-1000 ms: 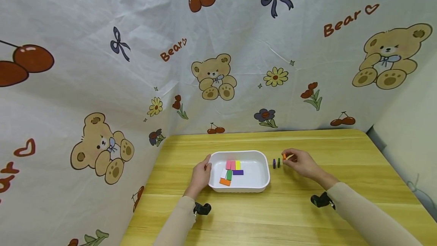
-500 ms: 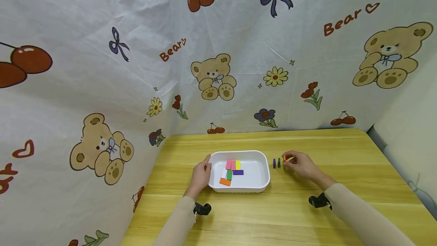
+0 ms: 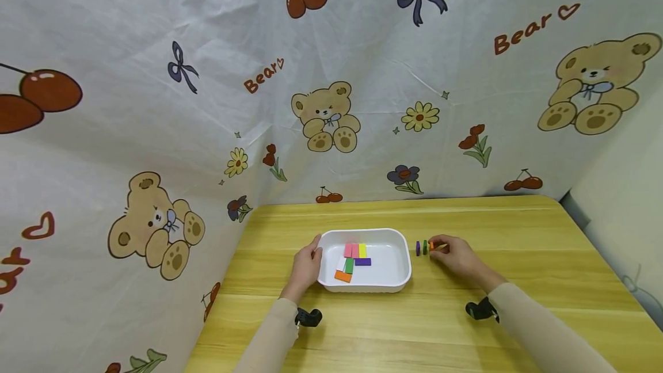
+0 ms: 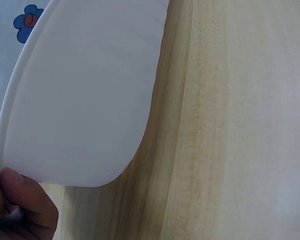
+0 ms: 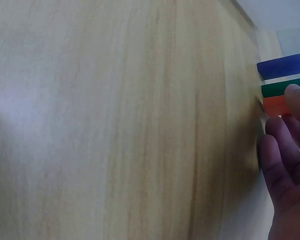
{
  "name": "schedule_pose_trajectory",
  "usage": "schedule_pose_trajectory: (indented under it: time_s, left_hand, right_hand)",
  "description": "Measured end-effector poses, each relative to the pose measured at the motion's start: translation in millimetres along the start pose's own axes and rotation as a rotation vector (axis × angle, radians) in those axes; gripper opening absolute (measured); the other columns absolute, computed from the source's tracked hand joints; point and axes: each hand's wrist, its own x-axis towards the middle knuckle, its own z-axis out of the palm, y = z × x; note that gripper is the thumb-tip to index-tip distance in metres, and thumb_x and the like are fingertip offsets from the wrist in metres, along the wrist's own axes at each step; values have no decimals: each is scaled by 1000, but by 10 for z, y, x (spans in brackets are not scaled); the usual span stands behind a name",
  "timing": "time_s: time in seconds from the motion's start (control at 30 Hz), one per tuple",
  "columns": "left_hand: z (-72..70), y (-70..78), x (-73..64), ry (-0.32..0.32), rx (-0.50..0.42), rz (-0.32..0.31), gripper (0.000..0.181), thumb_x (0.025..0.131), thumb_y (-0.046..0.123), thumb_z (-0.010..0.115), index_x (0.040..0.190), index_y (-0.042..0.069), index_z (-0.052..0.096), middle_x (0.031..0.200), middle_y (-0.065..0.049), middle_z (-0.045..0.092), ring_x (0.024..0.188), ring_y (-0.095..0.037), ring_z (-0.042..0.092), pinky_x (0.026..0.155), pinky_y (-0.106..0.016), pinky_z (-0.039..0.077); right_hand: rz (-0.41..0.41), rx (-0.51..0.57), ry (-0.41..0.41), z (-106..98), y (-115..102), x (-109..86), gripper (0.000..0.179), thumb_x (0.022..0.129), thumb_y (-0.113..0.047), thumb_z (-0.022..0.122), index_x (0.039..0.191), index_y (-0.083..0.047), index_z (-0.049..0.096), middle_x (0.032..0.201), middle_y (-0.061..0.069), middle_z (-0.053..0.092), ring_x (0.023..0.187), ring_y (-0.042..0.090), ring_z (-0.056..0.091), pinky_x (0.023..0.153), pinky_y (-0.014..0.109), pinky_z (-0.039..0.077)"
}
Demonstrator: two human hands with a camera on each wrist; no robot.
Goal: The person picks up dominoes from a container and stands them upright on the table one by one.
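Biggest worry here is a domino thing — the orange block is upright at the end of a little row on the desk, just beside the green block, with the purple block past that. A sideways nudge or sloppy release from the right hand could tip orange into green, then green into purple. Can't tell if orange and green actually touch.

Pose-wise, the right forearm comes in from the lower right, hand low beside the row, its grip pinching the orange block between thumb and fingers. The left hand has its grip closed on the left rim of the white tray — a shove there could slide it toward purple.
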Motion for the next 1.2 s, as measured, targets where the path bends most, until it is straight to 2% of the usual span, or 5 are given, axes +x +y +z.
schedule_pose_trajectory:
  time_s: [0.2,0.53,0.97,1.2]
  left_hand:
    - [7,4,0,5,-5,3,45,109,19,52,154,13,50,150,-16,57,132,-28,59,100,-46,56]
    - [13,-11,-2,11,7,24,46,108,17,53,154,14,51,147,-19,59,133,-33,58,104,-49,54]
    - [20,-11,7,14,-1,0,45,109,19,53,154,14,51,150,-15,57,137,-32,55,107,-49,52]
    - [14,0,4,16,-6,6,45,108,17,53,153,11,51,150,-16,57,137,-32,56,106,-49,52]
  right_hand:
    - [-1,-5,14,15,3,-21,34,99,-12,69,130,2,63,122,21,68,96,24,68,84,43,60]
    - [-7,-8,26,37,20,-29,34,98,-9,70,128,3,64,121,23,68,95,26,69,80,41,60]
    - [49,28,20,31,31,-41,45,95,-15,74,135,0,60,129,22,64,95,21,68,76,30,58]
    - [33,30,50,-18,18,-63,45,94,-17,75,134,-1,61,131,23,64,94,22,67,74,29,57]
